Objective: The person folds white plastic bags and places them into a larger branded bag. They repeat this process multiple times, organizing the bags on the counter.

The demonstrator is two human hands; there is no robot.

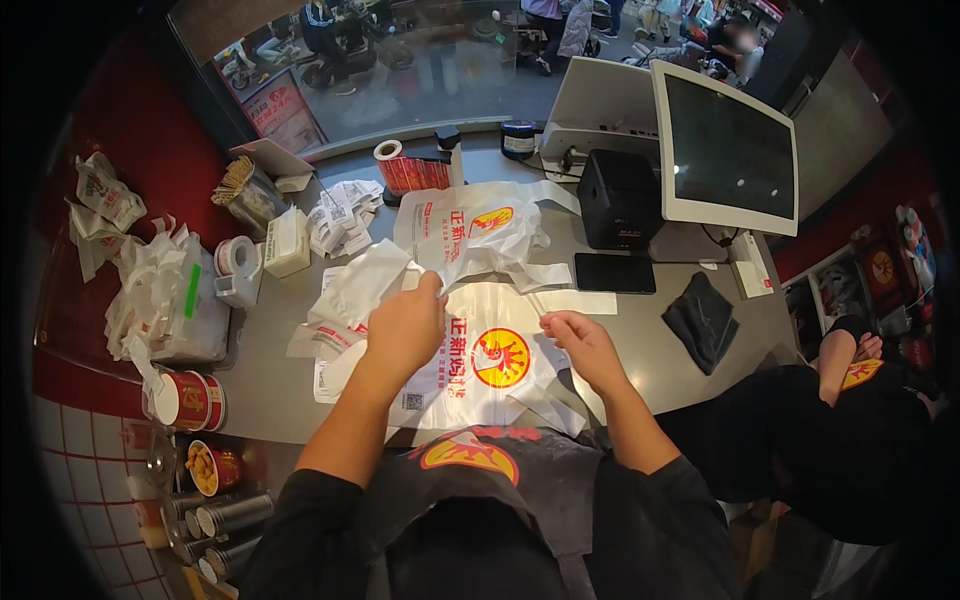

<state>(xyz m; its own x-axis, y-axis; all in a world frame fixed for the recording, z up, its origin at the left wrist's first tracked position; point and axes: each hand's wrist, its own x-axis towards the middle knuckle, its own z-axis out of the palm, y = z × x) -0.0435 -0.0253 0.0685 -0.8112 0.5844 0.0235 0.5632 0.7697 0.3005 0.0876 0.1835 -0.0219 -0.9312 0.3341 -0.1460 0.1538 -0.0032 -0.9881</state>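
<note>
A white plastic carrier bag (502, 362) with a red and yellow round emblem lies flat on the counter in front of me. My left hand (408, 320) is closed at the bag's upper left, its fingers pinched on the bag's white plastic. Opposite it, my right hand (580, 342) pinches a thin white strip at the bag's upper right. Just beyond lies a second printed white bag (475, 225), crumpled along its near edge. Left of my left hand, more loose white bags (345, 300) overlap in a heap.
On the left stand a tissue box (287, 243), a holder of wooden sticks (250, 190) and a bin stuffed with bags (160, 290). A label roll (405, 172), black printer (620, 198), phone (615, 273), screen (730, 145) and black cloth (703, 322) occupy the counter. A co-worker (850, 430) is at my right.
</note>
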